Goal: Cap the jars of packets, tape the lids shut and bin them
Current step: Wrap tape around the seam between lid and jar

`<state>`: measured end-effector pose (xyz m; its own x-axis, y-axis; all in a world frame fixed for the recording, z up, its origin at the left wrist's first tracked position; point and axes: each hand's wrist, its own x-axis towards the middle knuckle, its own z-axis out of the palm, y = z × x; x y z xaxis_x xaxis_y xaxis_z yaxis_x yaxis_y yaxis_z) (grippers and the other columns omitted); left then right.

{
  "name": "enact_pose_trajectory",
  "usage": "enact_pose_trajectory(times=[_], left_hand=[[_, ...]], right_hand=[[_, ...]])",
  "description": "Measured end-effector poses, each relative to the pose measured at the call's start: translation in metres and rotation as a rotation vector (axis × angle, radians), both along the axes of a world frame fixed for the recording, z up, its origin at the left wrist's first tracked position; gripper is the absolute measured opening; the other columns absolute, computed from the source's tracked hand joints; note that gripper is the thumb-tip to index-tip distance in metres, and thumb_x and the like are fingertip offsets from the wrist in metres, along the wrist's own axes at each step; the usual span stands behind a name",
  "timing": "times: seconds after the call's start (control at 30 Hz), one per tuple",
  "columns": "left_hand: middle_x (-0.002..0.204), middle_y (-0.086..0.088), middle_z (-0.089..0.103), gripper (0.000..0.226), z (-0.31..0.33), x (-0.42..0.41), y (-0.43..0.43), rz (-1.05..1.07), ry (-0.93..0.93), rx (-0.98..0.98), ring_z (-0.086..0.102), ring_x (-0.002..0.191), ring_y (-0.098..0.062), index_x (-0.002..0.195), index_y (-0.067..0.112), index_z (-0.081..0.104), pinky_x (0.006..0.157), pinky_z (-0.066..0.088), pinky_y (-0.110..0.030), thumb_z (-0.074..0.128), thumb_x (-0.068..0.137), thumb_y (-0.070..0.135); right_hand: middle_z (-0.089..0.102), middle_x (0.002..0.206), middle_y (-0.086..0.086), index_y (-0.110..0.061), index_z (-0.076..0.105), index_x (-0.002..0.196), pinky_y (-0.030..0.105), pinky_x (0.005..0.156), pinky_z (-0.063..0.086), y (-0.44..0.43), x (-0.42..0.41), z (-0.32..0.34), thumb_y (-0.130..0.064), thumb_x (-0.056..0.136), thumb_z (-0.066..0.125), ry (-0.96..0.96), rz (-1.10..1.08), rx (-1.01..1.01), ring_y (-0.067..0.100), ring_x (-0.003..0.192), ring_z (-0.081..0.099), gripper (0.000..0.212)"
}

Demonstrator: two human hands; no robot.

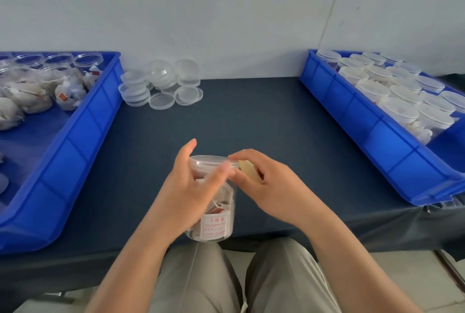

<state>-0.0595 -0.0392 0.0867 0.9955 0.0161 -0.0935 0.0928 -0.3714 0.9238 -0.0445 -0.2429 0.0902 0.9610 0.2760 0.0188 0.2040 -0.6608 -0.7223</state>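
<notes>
Table: A table (251, 116) under dark cloth ran back to a pale wall, the seated person's knees showing below its near edge.
Left bin: The left bin (83, 124), blue plastic, held open jars and bagged packets and was cut off by the frame's edge.
Right bin: The right bin (364, 121), also blue, stood well apart across the table, packed with capped jars (372, 87).
Spare lids: The spare lids (161, 83), clear plastic, lay stacked and scattered at the back, just beside the left bin.
Jar: The jar (216, 222), clear, with packets and a red-printed label inside, sat at the table's near edge between the two bins, its lid (211, 160) already on.
Left hand: The left hand (186, 186) gripped the jar's upper wall, thumb raised behind it and fingers wrapped across the front.
Right hand: The right hand (271, 186) curled round a yellowish tape roll (247, 168), forefinger touching the lid's rim.
Handling: The jar looked light and thin-walled, likely to flex if squeezed and to be slick under dry fingers. A hold round the upper wall, just below the lid, appeared surest while tape crossed the seam.
Unclear: The left fingertips were motion-blurred. Most of the roll was hidden in the palm. No tape strip could be made out, and whether the jar's base touched the table could not be told.
</notes>
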Motion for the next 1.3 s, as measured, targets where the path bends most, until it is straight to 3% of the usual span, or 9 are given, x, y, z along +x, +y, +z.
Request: enact_pose_trajectory(times=[0.17, 0.27, 0.33, 0.53, 0.63, 0.73, 0.9, 1.13, 1.3], left_hand=[[0.111, 0.038, 0.063, 0.099, -0.006, 0.003, 0.0, 0.075, -0.092, 0.034, 0.062, 0.1, 0.019, 0.146, 0.054, 0.042, 0.075, 0.052, -0.017, 0.063, 0.058, 0.093], [0.117, 0.026, 0.067, 0.098, -0.006, 0.006, 0.009, 0.1, -0.094, -0.012, 0.069, 0.1, 0.009, 0.146, 0.051, 0.048, 0.086, 0.06, -0.029, 0.063, 0.059, 0.094], [0.12, 0.025, 0.067, 0.098, -0.004, 0.006, 0.013, 0.104, -0.101, -0.015, 0.069, 0.1, 0.008, 0.145, 0.052, 0.049, 0.084, 0.059, -0.028, 0.063, 0.059, 0.094], [0.123, 0.021, 0.067, 0.092, -0.003, 0.002, 0.022, 0.098, -0.062, -0.108, 0.074, 0.102, -0.004, 0.142, 0.055, 0.051, 0.09, 0.061, -0.035, 0.066, 0.058, 0.089], [0.12, 0.02, 0.069, 0.089, -0.002, 0.001, 0.027, 0.096, -0.045, -0.158, 0.075, 0.101, -0.006, 0.139, 0.056, 0.054, 0.085, 0.061, -0.033, 0.065, 0.057, 0.088], [0.118, 0.014, 0.075, 0.079, -0.002, -0.002, 0.028, 0.021, -0.012, -0.318, 0.077, 0.104, -0.013, 0.131, 0.057, 0.063, 0.087, 0.06, -0.04, 0.073, 0.059, 0.089], [0.125, -0.015, 0.074, 0.091, -0.007, -0.005, 0.03, -0.07, 0.044, -0.527, 0.075, 0.107, -0.032, 0.137, 0.034, 0.068, 0.082, 0.061, -0.041, 0.083, 0.061, 0.083], [0.118, -0.014, 0.076, 0.086, -0.009, -0.001, 0.035, -0.268, -0.054, -0.527, 0.075, 0.101, -0.025, 0.132, 0.019, 0.071, 0.079, 0.061, -0.032, 0.081, 0.071, 0.078], [0.125, -0.018, 0.074, 0.107, -0.005, 0.008, 0.04, -0.306, -0.101, -0.436, 0.073, 0.116, -0.034, 0.148, 0.015, 0.059, 0.09, 0.061, -0.036, 0.082, 0.066, 0.081]], right_hand=[[0.066, 0.103, -0.025, -0.056, 0.052, 0.133, 0.015, 0.071, 0.04, 0.0, -0.002, 0.009, -0.082, 0.09, 0.05, 0.037, 0.029, -0.031, -0.006, 0.084, 0.06, 0.05], [0.063, 0.087, -0.011, -0.061, 0.037, 0.146, 0.019, 0.069, 0.044, -0.012, -0.004, 0.018, -0.077, 0.091, 0.057, 0.109, 0.123, -0.039, 0.0, 0.073, 0.058, 0.061], [0.069, 0.088, -0.008, -0.059, 0.03, 0.15, 0.022, 0.069, 0.048, -0.017, -0.006, 0.022, -0.076, 0.092, 0.053, 0.127, 0.153, -0.037, 0.004, 0.074, 0.063, 0.064], [0.071, 0.091, -0.018, -0.06, 0.04, 0.144, 0.02, 0.066, 0.045, -0.031, -0.003, 0.029, -0.077, 0.092, 0.052, 0.027, 0.136, -0.094, 0.004, 0.078, 0.066, 0.056], [0.069, 0.095, -0.018, -0.061, 0.04, 0.143, 0.021, 0.067, 0.046, -0.034, 0.002, 0.029, -0.076, 0.092, 0.051, 0.019, 0.137, -0.12, 0.004, 0.081, 0.066, 0.054], [0.066, 0.097, -0.019, -0.058, 0.042, 0.145, 0.02, 0.069, 0.044, -0.031, 0.01, 0.024, -0.073, 0.096, 0.052, 0.035, 0.124, -0.123, 0.002, 0.083, 0.064, 0.052], [0.065, 0.092, -0.02, -0.062, 0.047, 0.14, 0.018, 0.065, 0.044, -0.025, 0.013, 0.024, -0.077, 0.092, 0.051, 0.042, 0.177, -0.078, 0.001, 0.077, 0.062, 0.051], [0.063, 0.088, -0.013, -0.062, 0.05, 0.14, 0.015, 0.067, 0.046, -0.02, 0.014, 0.023, -0.081, 0.09, 0.05, 0.073, 0.267, -0.054, 0.002, 0.071, 0.057, 0.053], [0.058, 0.084, -0.01, -0.064, 0.052, 0.137, 0.018, 0.065, 0.045, -0.019, 0.01, 0.021, -0.078, 0.096, 0.049, 0.069, 0.318, -0.045, 0.004, 0.068, 0.051, 0.043]])
